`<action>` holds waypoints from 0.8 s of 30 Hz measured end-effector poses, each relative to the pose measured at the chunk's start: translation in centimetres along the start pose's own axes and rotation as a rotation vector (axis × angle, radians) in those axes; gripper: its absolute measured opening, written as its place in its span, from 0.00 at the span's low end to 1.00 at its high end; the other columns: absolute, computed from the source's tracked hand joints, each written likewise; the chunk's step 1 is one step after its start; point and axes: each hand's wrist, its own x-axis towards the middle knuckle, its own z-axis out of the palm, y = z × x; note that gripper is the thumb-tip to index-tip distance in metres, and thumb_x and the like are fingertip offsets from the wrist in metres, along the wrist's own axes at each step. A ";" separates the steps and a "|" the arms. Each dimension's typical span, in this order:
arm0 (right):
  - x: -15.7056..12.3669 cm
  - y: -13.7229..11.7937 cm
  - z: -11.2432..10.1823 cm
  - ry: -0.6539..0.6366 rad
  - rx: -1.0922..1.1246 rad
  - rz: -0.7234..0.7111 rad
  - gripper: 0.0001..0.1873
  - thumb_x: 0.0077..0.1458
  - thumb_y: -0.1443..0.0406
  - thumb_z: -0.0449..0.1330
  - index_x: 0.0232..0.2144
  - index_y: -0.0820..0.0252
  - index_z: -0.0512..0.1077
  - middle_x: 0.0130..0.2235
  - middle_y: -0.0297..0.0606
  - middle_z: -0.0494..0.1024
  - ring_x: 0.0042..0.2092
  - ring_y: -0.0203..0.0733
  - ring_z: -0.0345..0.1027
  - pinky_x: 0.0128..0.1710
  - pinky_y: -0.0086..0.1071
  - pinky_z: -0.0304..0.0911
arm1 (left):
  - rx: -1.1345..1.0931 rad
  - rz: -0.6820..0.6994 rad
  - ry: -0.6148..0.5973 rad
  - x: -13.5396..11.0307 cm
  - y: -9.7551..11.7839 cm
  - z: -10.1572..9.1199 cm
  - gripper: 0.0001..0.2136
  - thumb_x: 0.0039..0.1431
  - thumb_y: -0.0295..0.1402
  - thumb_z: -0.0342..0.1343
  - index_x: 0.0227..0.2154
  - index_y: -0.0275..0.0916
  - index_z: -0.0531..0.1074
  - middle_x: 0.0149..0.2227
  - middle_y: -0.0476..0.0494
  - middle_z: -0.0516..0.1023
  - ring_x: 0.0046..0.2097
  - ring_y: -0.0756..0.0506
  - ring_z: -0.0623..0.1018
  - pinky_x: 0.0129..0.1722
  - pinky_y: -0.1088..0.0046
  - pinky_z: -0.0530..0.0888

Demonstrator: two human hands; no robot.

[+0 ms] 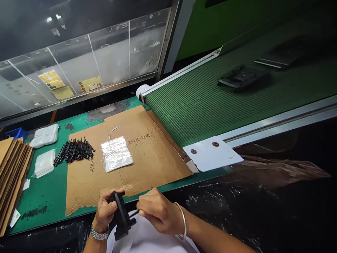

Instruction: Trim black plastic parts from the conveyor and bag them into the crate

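My left hand [105, 207] is closed round one end of a black molded plastic part [121, 218], held upright above my lap. From its right face, short black posts stick out. My right hand [158, 211] is closed in a pinch on a thin black rod [133, 213], whose other end meets or passes in front of the part; I cannot tell which. Beyond my hands, a bundle of clear plastic bags [117, 154] tied with string lies on a flattened cardboard sheet [155, 165]. A pile of thin black pins [75, 150] lies on its left side.
Two more bag bundles [45, 135] [44, 163] rest on the green table [50, 196], near stacked cardboard [13, 175]. At right, a green conveyor belt [189, 105] carries black plastic parts [242, 76]. Its white end plate [212, 154] juts over the table edge.
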 end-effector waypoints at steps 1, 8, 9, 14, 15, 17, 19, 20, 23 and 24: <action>0.2 0.0 0.1 0.012 -0.026 0.030 0.20 0.61 0.64 0.36 0.21 0.59 0.58 0.19 0.31 0.61 0.20 0.33 0.51 0.20 0.28 0.46 | -0.001 0.001 -0.008 0.0 0.0 0.1 0.15 0.29 0.38 0.65 0.26 0.39 0.78 0.22 0.42 0.74 0.31 0.42 0.72 0.29 0.68 0.66; -0.2 0.3 0.9 -0.087 0.048 -0.052 0.22 0.61 0.63 0.35 0.18 0.58 0.56 0.18 0.30 0.59 0.20 0.32 0.51 0.20 0.28 0.45 | -0.097 -0.007 0.018 0.0 -0.6 -0.3 0.17 0.29 0.40 0.65 0.27 0.38 0.78 0.20 0.45 0.73 0.24 0.48 0.68 0.25 0.73 0.64; -0.4 0.3 0.8 -0.108 0.088 -0.052 0.22 0.61 0.62 0.35 0.18 0.59 0.56 0.18 0.30 0.59 0.20 0.32 0.51 0.20 0.27 0.46 | -0.075 0.010 0.041 0.1 -0.5 -0.5 0.18 0.30 0.40 0.65 0.28 0.38 0.78 0.21 0.44 0.74 0.25 0.47 0.69 0.26 0.72 0.65; -0.4 0.7 0.5 -0.019 0.252 0.309 0.29 0.56 0.46 0.38 0.32 0.64 0.64 0.20 0.28 0.58 0.19 0.29 0.49 0.19 0.24 0.47 | 0.321 0.171 -0.081 0.6 1.7 -0.4 0.13 0.37 0.35 0.63 0.31 0.38 0.78 0.28 0.40 0.75 0.33 0.43 0.70 0.34 0.69 0.65; -0.2 0.8 0.6 -0.046 0.273 0.325 0.32 0.53 0.42 0.39 0.32 0.64 0.65 0.20 0.27 0.57 0.19 0.29 0.47 0.17 0.24 0.45 | 0.392 0.204 -0.149 0.7 2.3 0.0 0.13 0.39 0.34 0.62 0.31 0.38 0.78 0.26 0.41 0.74 0.32 0.44 0.70 0.33 0.69 0.65; 0.1 1.0 0.8 -0.081 0.268 0.302 0.33 0.50 0.40 0.41 0.25 0.63 0.65 0.18 0.26 0.53 0.18 0.28 0.44 0.16 0.24 0.43 | 0.451 0.281 -0.152 0.8 3.2 1.0 0.15 0.38 0.31 0.63 0.34 0.40 0.77 0.28 0.43 0.72 0.34 0.44 0.69 0.35 0.70 0.65; 0.4 1.2 1.3 0.008 0.174 0.306 0.31 0.53 0.43 0.40 0.19 0.62 0.62 0.17 0.27 0.52 0.19 0.29 0.44 0.17 0.25 0.43 | 0.375 0.346 0.079 0.9 3.3 2.3 0.24 0.35 0.27 0.65 0.41 0.44 0.72 0.39 0.43 0.71 0.44 0.43 0.68 0.42 0.71 0.63; 0.4 1.3 1.6 0.091 0.100 0.317 0.30 0.55 0.45 0.40 0.18 0.62 0.62 0.17 0.27 0.53 0.19 0.29 0.45 0.18 0.25 0.44 | 0.276 0.341 0.214 1.0 3.1 2.9 0.29 0.35 0.27 0.65 0.45 0.47 0.69 0.44 0.44 0.69 0.48 0.43 0.66 0.45 0.72 0.62; 0.3 1.6 2.8 0.325 -0.166 0.282 0.23 0.58 0.52 0.44 0.23 0.63 0.65 0.19 0.32 0.62 0.21 0.32 0.55 0.21 0.27 0.50 | -0.190 0.041 0.280 1.2 1.5 4.3 0.27 0.43 0.37 0.61 0.49 0.46 0.64 0.46 0.43 0.69 0.49 0.44 0.67 0.46 0.70 0.63; 0.3 1.6 3.2 0.363 -0.245 0.238 0.21 0.58 0.54 0.45 0.26 0.64 0.67 0.20 0.34 0.65 0.22 0.34 0.58 0.23 0.27 0.51 | -0.346 -0.102 0.211 1.3 0.9 4.5 0.23 0.45 0.41 0.59 0.46 0.42 0.66 0.42 0.42 0.71 0.45 0.44 0.70 0.43 0.69 0.66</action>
